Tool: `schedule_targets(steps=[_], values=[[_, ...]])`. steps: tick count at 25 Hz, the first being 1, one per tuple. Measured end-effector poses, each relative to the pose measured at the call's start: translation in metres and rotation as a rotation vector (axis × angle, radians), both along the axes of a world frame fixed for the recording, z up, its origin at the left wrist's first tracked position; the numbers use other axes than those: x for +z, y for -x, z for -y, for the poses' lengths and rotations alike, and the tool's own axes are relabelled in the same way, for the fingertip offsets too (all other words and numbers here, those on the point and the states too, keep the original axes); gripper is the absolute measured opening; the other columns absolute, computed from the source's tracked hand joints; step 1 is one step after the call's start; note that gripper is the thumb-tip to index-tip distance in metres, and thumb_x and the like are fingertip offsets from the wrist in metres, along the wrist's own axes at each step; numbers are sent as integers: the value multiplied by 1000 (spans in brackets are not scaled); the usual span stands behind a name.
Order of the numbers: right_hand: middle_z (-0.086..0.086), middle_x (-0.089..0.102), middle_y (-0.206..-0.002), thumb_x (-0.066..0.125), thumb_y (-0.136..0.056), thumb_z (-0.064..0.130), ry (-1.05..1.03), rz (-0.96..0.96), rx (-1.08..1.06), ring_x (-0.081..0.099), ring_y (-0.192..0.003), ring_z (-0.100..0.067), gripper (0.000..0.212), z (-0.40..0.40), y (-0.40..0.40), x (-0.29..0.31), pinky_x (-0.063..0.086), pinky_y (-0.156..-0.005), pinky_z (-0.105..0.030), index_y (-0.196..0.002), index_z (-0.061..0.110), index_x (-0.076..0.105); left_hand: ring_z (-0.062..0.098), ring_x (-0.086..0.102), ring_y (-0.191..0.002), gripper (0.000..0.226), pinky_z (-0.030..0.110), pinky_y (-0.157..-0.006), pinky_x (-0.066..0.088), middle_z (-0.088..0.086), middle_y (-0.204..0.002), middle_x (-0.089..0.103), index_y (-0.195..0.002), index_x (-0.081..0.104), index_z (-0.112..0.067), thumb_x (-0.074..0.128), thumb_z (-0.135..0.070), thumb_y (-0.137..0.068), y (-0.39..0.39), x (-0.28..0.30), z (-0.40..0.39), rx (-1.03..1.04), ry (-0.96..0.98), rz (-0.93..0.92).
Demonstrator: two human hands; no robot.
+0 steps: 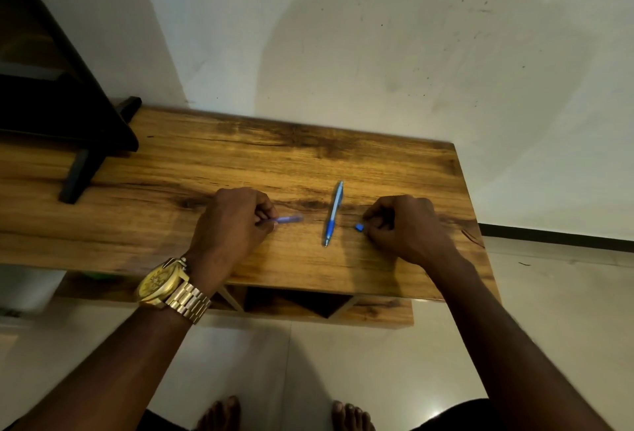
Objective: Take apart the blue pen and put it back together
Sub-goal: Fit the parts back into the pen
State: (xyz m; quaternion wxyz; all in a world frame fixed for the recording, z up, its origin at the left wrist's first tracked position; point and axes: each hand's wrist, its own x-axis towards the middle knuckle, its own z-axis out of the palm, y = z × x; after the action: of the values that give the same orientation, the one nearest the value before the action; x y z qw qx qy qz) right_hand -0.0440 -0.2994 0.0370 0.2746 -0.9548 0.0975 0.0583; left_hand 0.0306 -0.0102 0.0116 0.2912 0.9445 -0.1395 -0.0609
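Two hands and pen parts on a wooden table

A blue pen (333, 213) lies on the table (171, 169), tip toward 6 o'clock; at its 9 o'clock the left hand (230, 221) pinches a blurred blue piece (290, 219); at 3 o'clock the right hand (404, 226) pinches a small blue part (359, 227).

On the table (394, 169), a whole pen (333, 214) lies between the 2 hands, tip toward the person. The left hand (233, 221) rests left of it, pinching a blurred piece, probably a pen barrel (290, 219), that points right from the grip. The right hand (404, 228) rests right of the pen, a small cap-like part (359, 227) at its fingertips. A stand (79, 142) sits far left, behind the left hand.
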Motion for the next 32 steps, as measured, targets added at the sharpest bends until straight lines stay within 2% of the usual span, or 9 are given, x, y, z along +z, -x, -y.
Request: schedule_targets(steps=[2,4,10,12,15,17,19,27,32], values=[[3,79,-95,88,-90,21,-16,12,-1,72,-88,-9,18,-5,-2,0,58,-79,-19,-107,18,83,-7,65,-76,20,12,-68,48,-22,-81,69,-96,85,-29,94,-17,-85,-1,-1,-1,-10,19,-4],[1,79,-96,89,-89,23,-3,7,-15,72,-90,-10,17,-8,-4,-1,61,-85,-27,-104,17,84,-7,66,-76,19,12,-69,49,-19,-83,73,-96,85,-28,95,-16,-84,-1,-2,-1,-19,27,-10],[7,75,-90,86,-90,21,-16,52,-23,71,-86,-9,10,-9,-5,-2,58,-76,-22,-98,18,80,-6,68,-76,17,7,-64,46,-18,-88,74,-100,81,-28,91,-19,-90,-1,-1,3,9,120,-57],[6,77,-91,86,-91,22,-156,142,-115,73,-86,-8,11,-4,-4,-2,60,-77,-22,-99,20,79,-8,71,-76,15,5,-63,50,-19,-87,76,-100,81,-29,91,-23,-90,1,3,7,23,251,-79],[-3,82,-95,85,-93,19,-570,301,-255,79,-90,-15,11,-5,-4,-1,64,-82,-32,-104,17,81,-9,74,-83,15,6,-68,54,-18,-87,80,-101,83,-31,91,-27,-89,6,10,16,0,421,-86],[-9,83,-96,82,-95,11,-833,359,-259,77,-88,-20,14,-11,-7,0,64,-84,-36,-109,9,82,-6,76,-83,15,9,-70,57,-19,-87,82,-100,84,-31,92,-25,-88,8,12,24,-14,494,-110],[-13,83,-96,80,-96,7,-954,361,-222,76,-86,-19,18,-18,-9,-1,63,-83,-32,-113,5,81,-3,77,-81,15,15,-73,61,-18,-87,83,-99,85,-29,93,-24,-88,10,13,28,-14,537,-141],[-11,81,-90,82,-94,9,-965,332,-119,78,-88,-20,17,-23,-10,-5,62,-80,-29,-109,2,80,0,79,-82,16,23,-76,66,-18,-89,83,-101,86,-28,94,-25,-87,12,13,33,-42,514,-149],[-8,84,-100,83,-93,12,-821,316,-72,80,-93,-21,20,-17,-9,-3,63,-82,-31,-111,5,81,-3,78,-80,15,13,-70,61,-18,-87,83,-101,86,-28,93,-26,-87,12,14,32,-48,490,-141]])
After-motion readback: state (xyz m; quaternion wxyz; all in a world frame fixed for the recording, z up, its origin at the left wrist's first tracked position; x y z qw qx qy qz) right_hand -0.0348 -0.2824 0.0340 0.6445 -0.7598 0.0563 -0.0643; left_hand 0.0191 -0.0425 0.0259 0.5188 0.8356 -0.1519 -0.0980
